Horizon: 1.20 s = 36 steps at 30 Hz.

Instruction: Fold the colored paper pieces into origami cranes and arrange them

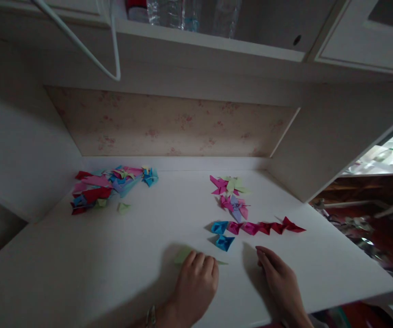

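My left hand (pixel 198 280) rests near the front of the white tabletop with its fingers curled closed over a light green folded paper (pixel 181 256). Parts of that paper stick out on both sides of the fingers; the middle is hidden under them. To the right, my right hand (pixel 281 278) hovers or rests just above the table, fingers pressed together, with nothing visible in them. Beyond it lies a row of small paper boats in blue, pink and red, among them a pink paper boat (pixel 250 228). A blue paper boat (pixel 224 243) sits in front of the row.
At the back left is a heap of coloured folded papers (pixel 97 187), with a small green paper piece (pixel 124 207) before it. Folded paper stars or flowers (pixel 234 207) lie behind the boats. A white cable (pixel 80 43) hangs from the shelf (pixel 210 41) above, where plastic bottles stand.
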Tool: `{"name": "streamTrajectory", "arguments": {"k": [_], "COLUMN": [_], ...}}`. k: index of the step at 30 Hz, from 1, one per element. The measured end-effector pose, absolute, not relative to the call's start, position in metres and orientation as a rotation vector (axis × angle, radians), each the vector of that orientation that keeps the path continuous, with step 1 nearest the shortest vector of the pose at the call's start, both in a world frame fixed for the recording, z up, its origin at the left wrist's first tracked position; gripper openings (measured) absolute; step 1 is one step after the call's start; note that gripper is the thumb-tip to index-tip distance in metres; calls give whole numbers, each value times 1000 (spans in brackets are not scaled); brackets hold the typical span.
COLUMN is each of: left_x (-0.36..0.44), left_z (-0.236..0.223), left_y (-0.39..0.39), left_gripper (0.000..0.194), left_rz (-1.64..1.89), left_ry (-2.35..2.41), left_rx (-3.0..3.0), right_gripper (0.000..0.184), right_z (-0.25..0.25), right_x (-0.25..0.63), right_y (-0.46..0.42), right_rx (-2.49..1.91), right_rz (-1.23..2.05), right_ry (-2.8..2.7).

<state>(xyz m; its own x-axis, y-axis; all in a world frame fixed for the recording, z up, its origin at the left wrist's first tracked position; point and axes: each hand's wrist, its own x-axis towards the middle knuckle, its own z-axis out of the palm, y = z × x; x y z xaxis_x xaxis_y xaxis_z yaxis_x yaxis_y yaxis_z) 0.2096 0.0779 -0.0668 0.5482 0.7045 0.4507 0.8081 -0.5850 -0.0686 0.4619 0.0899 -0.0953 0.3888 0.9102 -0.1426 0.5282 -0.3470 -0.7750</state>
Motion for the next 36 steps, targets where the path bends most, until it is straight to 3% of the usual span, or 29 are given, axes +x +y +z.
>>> {"name": "streamTrajectory", "arguments": {"k": [3,13,22,31,36], "left_x": [227,284,321,320,292], "left_z": [-78,-98,-141,-122,-93], "left_y": [67,57,38,41,41], "left_gripper": [12,13,49,48,36], "left_rz": [-566,-593,-739,-711,-889], "left_ry": [-1227,-1377,-1600,-1619,-1407], "left_rx": [-2551,-2597,-2620,-2773,-2841], "right_gripper": [51,51,53,50,52], "right_z": [-96,-92,-84,-83,-81], "right_x": [462,461,462,461,459], "right_y": [89,86,78,75,74], "right_rx": [-2008,-1928,-1719,-1787,-1756], "right_rz": [760,732,613,600,615], "right_ry": [-1222,-1151,-602,-689,-636]}}
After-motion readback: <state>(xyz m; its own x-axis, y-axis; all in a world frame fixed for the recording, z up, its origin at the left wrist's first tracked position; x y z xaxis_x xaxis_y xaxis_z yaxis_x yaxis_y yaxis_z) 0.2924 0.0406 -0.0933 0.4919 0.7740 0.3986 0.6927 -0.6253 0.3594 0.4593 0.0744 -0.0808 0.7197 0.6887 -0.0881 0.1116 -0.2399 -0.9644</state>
